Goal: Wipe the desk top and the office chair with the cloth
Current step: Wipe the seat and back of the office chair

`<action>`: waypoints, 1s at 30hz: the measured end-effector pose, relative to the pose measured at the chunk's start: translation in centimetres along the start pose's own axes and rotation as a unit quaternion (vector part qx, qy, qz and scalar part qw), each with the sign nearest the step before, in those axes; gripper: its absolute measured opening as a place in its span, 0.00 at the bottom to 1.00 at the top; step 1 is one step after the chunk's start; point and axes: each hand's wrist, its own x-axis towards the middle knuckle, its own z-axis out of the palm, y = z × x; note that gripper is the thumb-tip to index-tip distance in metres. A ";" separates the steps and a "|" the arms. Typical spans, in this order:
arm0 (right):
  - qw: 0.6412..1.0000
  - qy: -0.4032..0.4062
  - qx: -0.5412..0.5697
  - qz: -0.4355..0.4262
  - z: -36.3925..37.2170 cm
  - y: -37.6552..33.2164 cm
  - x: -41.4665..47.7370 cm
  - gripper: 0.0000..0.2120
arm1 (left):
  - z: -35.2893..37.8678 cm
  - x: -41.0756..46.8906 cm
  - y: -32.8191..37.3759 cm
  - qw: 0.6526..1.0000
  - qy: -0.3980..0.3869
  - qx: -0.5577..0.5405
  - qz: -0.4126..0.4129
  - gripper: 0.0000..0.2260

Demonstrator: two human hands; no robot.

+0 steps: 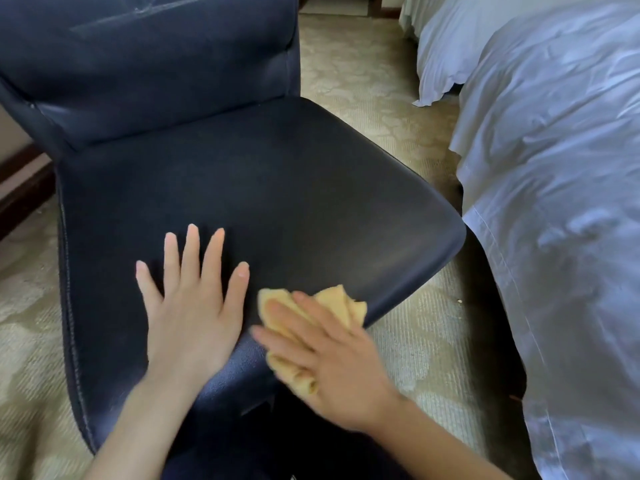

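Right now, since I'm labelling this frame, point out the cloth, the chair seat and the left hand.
cloth [341, 301], head view, on the bunched yellow fold beyond the fingers.
chair seat [294, 202], head view, on the cushion's bare middle.
left hand [194, 313], head view, on the back of the hand.

The seat [277, 188] lies bare up to the backrest [156, 64]; the bed [554, 237] crowds its right edge.
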 end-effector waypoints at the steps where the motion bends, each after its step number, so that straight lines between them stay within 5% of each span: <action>1: 1.000 0.000 0.009 0.023 -0.2 1.4 -0.5 0.23 | 0.1 -0.3 0.0 0.999 0.012 0.040 0.018 0.31; 9: 0.962 0.059 0.104 0.244 -3.4 9.3 0.2 0.22 | 0.3 0.1 -0.7 0.997 0.030 0.058 0.028 0.32; 17: 0.924 -0.025 0.056 0.377 -4.4 16.0 8.4 0.21 | 0.3 0.0 -0.8 0.997 0.039 0.053 0.042 0.32; 22: 0.940 -0.082 0.031 0.330 -3.1 13.2 14.0 0.21 | 0.0 0.1 -1.1 0.996 0.054 0.044 0.054 0.32; 30: 0.988 -0.112 -0.036 0.101 -1.4 2.5 15.1 0.20 | -0.9 1.0 -4.0 0.994 0.073 0.025 0.076 0.31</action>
